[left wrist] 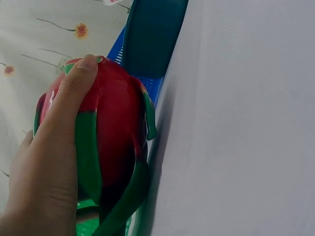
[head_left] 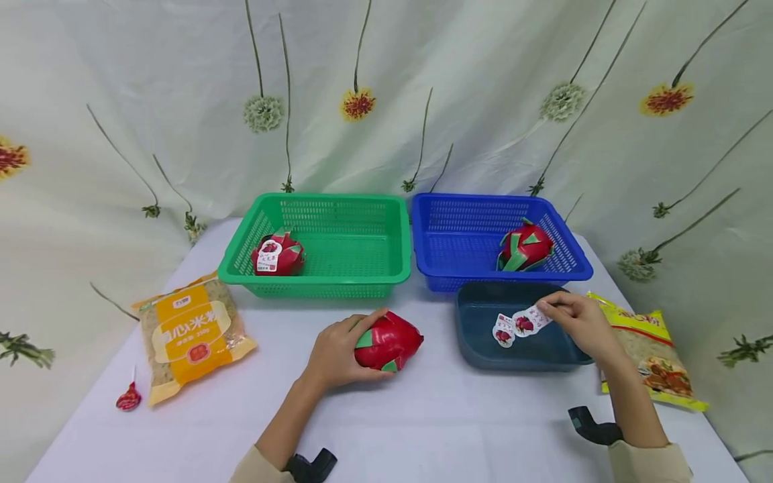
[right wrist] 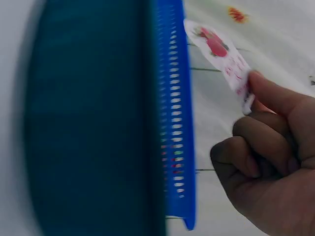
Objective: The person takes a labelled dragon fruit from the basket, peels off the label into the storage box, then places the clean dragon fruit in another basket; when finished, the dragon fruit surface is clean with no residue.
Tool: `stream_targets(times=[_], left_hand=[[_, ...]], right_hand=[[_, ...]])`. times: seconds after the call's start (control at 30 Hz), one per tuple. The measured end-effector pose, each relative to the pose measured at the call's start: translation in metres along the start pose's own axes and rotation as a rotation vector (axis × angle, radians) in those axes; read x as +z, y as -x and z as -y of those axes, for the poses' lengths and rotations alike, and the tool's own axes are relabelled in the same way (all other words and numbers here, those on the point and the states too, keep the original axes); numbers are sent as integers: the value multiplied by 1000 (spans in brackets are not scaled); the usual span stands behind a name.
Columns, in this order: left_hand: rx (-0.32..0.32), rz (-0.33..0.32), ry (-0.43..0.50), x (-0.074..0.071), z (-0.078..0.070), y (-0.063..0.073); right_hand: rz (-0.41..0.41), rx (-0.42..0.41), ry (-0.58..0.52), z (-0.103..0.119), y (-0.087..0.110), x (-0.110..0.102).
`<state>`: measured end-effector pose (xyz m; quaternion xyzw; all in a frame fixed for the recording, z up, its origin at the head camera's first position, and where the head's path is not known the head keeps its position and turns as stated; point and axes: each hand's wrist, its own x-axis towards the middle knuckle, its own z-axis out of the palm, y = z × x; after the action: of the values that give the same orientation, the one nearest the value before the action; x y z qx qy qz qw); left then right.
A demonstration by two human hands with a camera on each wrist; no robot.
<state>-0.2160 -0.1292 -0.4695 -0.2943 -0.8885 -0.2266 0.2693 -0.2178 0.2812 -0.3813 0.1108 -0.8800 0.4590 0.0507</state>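
Observation:
My left hand [head_left: 340, 352] grips a red dragon fruit [head_left: 398, 339] with green scales, fingers over its far side and thumb along the near side. In the left wrist view, the thumb lies across the dragon fruit [left wrist: 115, 128]. Above the dark teal tray [head_left: 483, 298], my right hand [head_left: 584, 325] pinches a white sticker [head_left: 533, 322] printed with a dragon fruit. The right wrist view shows this sticker [right wrist: 216, 51] held by its edge between thumb and index finger, other fingers curled. A second similar sticker [head_left: 503, 331] is in the tray.
Behind stand a green basket [head_left: 338, 272] and a blue basket [head_left: 465, 272], each with one dragon fruit; the one in green [head_left: 279, 255] bears a sticker. An orange-labelled bag [head_left: 193, 335] and lollipop [head_left: 129, 397] lie left. A yellow bag [head_left: 658, 359] lies right, partly behind my forearm.

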Motion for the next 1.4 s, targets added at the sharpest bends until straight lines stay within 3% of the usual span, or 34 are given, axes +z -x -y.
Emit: stream_targets(times=[0.17,0.4,0.63,0.9,1.17,1.4], left_hand=[[-14,-6,11,0,-1,2],[-29,9,12,1,-1,3],[-28,1,9,0,-1,3],[-24,0,5,1,-1,5],[-17,-8,4,0,0,4],[-9,-9,12,-1,0,2]], right_hand=[[177,-8,122,-26,-16,7],[304,-42,311,-40,-33,13],[318,-72,466,-48,-41,21],[345,-101,636,-59,-37,26],[371,-113,655,-55,-32,25],[439,-61,656,-56,-32,23]])
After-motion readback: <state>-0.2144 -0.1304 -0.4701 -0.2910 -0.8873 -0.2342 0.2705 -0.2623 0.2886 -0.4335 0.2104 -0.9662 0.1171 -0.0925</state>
